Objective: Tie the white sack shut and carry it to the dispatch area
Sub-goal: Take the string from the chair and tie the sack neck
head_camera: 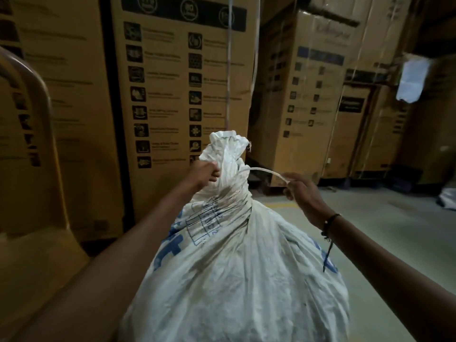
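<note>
A full white woven sack (pixel 237 275) with blue print stands upright in front of me, its neck (pixel 230 178) gathered and twisted into a bunch. My left hand (pixel 204 172) grips the left side of the neck. My right hand (pixel 302 191) pinches the end of a white strap (pixel 264 171) that runs from the neck out to the right and looks pulled tight. A dark thread bracelet hangs on my right wrist.
Tall cardboard appliance boxes (pixel 177 95) form a wall right behind the sack, with more boxes (pixel 318 99) at the back right. A curved metal trolley handle (pixel 29 77) stands at left. Grey concrete floor (pixel 385 230) stretches to the right, with a pale bundle (pixel 447 197) at its far edge.
</note>
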Tool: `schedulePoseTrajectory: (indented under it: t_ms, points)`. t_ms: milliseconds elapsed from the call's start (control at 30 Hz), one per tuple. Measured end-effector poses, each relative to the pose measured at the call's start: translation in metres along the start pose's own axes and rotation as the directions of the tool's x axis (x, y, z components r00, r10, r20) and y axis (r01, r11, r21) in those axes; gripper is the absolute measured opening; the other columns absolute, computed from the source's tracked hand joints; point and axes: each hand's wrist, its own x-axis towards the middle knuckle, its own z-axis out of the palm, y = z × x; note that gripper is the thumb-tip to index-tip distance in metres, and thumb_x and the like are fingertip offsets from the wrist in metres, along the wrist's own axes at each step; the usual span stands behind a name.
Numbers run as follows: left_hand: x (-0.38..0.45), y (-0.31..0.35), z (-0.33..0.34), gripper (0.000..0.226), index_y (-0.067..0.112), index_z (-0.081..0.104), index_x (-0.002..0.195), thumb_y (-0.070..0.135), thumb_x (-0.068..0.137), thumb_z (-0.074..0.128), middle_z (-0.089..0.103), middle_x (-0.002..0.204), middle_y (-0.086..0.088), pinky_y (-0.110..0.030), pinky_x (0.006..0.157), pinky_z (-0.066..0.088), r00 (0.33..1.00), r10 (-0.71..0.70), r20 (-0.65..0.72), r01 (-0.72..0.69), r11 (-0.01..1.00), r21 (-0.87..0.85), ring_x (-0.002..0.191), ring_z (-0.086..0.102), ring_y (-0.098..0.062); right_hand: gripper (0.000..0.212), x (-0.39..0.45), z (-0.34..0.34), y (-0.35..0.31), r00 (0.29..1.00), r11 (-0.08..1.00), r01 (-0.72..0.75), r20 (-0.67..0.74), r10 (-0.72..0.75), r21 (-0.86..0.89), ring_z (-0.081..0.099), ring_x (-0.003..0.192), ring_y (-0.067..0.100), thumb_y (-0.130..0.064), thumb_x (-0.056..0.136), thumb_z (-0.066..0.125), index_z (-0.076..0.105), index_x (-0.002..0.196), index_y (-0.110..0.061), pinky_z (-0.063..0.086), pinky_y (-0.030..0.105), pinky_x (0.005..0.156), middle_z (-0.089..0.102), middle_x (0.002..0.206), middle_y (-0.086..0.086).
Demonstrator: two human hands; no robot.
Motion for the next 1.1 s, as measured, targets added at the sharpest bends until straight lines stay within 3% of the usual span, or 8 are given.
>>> schedulePoseTrajectory:
  t_ms: [67, 200, 367, 467, 567, 800, 933, 1100]
  points:
    - [0.015, -0.015, 0.008, 0.026, 0.019, 0.058, 0.077, 0.03, 0.1, 0.062, 0.058, 0.075, -0.003, -0.029, 0.072, 0.045, 0.991, 0.021, -0.131, -0.018, 0.999, 0.026, 0.078, 0.062, -0.031, 0.035, 0.008, -0.012, 0.016, 0.996, 0.999, -0.042, -0.074, 0.044, 0.029, 0.051, 0.07, 0.016, -0.01, 0.095, 0.051, 0.075, 0.12, -0.006, 0.039, 0.03, 0.064, 0.065, 0.085, 0.008]
    - [0.019, -0.031, 0.014, 0.034, 0.02, 0.045, 0.071, 0.031, 0.093, 0.068, 0.048, 0.072, -0.003, -0.035, 0.076, 0.039, 0.972, -0.017, -0.236, 0.027, 0.999, 0.04, 0.079, 0.05, -0.023, 0.03, 0.021, -0.029, 0.04, 0.963, 0.985, -0.128, -0.223, 0.152, 0.12, 0.052, 0.072, 0.014, -0.005, 0.105, 0.051, 0.075, 0.123, -0.008, 0.042, 0.027, 0.065, 0.064, 0.089, 0.005]
    - [0.009, -0.049, 0.013, 0.05, 0.015, 0.065, 0.108, 0.051, 0.076, 0.081, 0.066, 0.105, -0.008, -0.039, 0.087, 0.051, 0.982, -0.19, 0.023, 0.188, 0.98, 0.069, 0.086, 0.061, -0.02, 0.031, 0.024, -0.02, 0.06, 0.912, 0.984, -0.151, -0.371, 0.176, 0.095, 0.057, 0.078, 0.019, -0.008, 0.104, 0.051, 0.073, 0.125, -0.005, 0.045, 0.034, 0.069, 0.066, 0.091, 0.009]
    - [0.002, -0.044, 0.026, 0.079, 0.02, 0.043, 0.157, 0.061, 0.093, 0.066, 0.047, 0.159, -0.012, -0.045, 0.118, 0.037, 0.959, -0.222, 0.177, 0.217, 0.975, 0.048, 0.139, 0.05, -0.033, 0.031, 0.018, -0.008, 0.062, 0.909, 0.989, -0.15, -0.394, 0.14, 0.005, 0.059, 0.089, 0.029, -0.012, 0.104, 0.047, 0.073, 0.119, -0.003, 0.043, 0.038, 0.07, 0.068, 0.098, 0.015]
    - [-0.001, -0.032, 0.044, 0.089, 0.021, 0.03, 0.165, 0.07, 0.095, 0.056, 0.029, 0.169, -0.007, -0.044, 0.125, 0.023, 0.932, -0.197, 0.304, 0.192, 0.98, 0.049, 0.158, 0.027, -0.029, 0.028, 0.014, 0.004, 0.06, 0.911, 0.988, -0.151, -0.392, 0.127, -0.031, 0.063, 0.093, 0.033, -0.013, 0.105, 0.045, 0.07, 0.11, -0.002, 0.04, 0.036, 0.065, 0.07, 0.102, 0.02]
    - [0.009, -0.057, 0.066, 0.112, 0.012, 0.035, 0.155, 0.039, 0.068, 0.099, 0.051, 0.151, -0.006, -0.042, 0.114, 0.046, 0.993, -0.116, 0.024, 0.118, 0.98, -0.159, 0.14, 0.052, -0.031, 0.02, 0.003, 0.03, 0.056, 0.951, 0.99, -0.1, -0.301, 0.065, -0.102, 0.065, 0.097, 0.036, -0.012, 0.103, 0.047, 0.065, 0.099, -0.004, 0.049, 0.038, 0.071, 0.072, 0.104, 0.017]
    - [0.006, -0.062, 0.068, 0.115, 0.018, 0.054, 0.135, 0.052, 0.039, 0.107, 0.069, 0.131, -0.002, -0.048, 0.105, 0.057, 0.999, 0.012, -0.052, -0.021, 0.983, -0.182, 0.12, 0.068, -0.025, 0.028, 0.001, 0.045, 0.051, 0.977, 0.994, -0.103, -0.189, 0.096, -0.027, 0.07, 0.083, 0.025, -0.008, 0.102, 0.046, 0.07, 0.095, 0.005, 0.056, 0.043, 0.079, 0.071, 0.087, 0.012]
    - [0.004, -0.067, 0.072, 0.093, 0.018, 0.052, 0.14, 0.018, 0.062, 0.102, 0.069, 0.131, -0.002, -0.038, 0.104, 0.055, 0.983, 0.172, -0.065, -0.179, 0.975, -0.134, 0.121, 0.067, -0.018, 0.032, 0.01, 0.06, 0.049, 0.969, 0.963, -0.245, -0.01, 0.248, 0.111, 0.057, 0.063, 0.021, -0.001, 0.098, 0.045, 0.06, 0.07, -0.007, 0.047, 0.041, 0.072, 0.061, 0.069, 0.009]
